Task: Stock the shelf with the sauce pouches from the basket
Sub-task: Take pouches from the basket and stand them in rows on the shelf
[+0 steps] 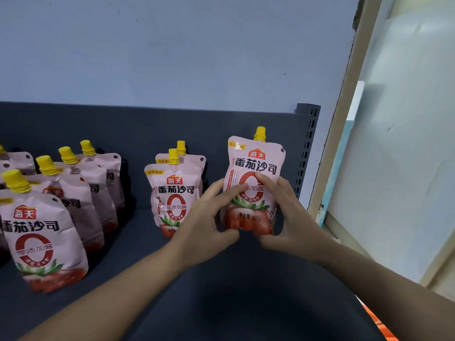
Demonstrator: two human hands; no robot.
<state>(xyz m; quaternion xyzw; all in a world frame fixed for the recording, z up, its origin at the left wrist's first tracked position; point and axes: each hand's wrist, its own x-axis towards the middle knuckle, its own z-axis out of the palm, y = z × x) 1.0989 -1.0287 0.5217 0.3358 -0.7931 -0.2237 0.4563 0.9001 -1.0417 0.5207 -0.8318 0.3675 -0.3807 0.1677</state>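
A pink sauce pouch [256, 166] with a yellow cap stands upright near the right end of the dark shelf [246, 291]. My left hand [206, 215] grips its left edge, thumb across the front. My right hand [283, 212] grips its right side, thumb on the label. Two more pouches [172, 190] stand one behind the other just to the left. A row of several pouches [73, 193] fills the shelf's left part, the nearest pouch [41, 237] at the front. The basket is out of view.
The shelf's dark back panel [147, 129] and slotted upright post [307, 148] bound the far and right sides. A beige frame with a pale panel [394, 143] stands to the right. Something orange [379, 323] shows below the shelf's right edge.
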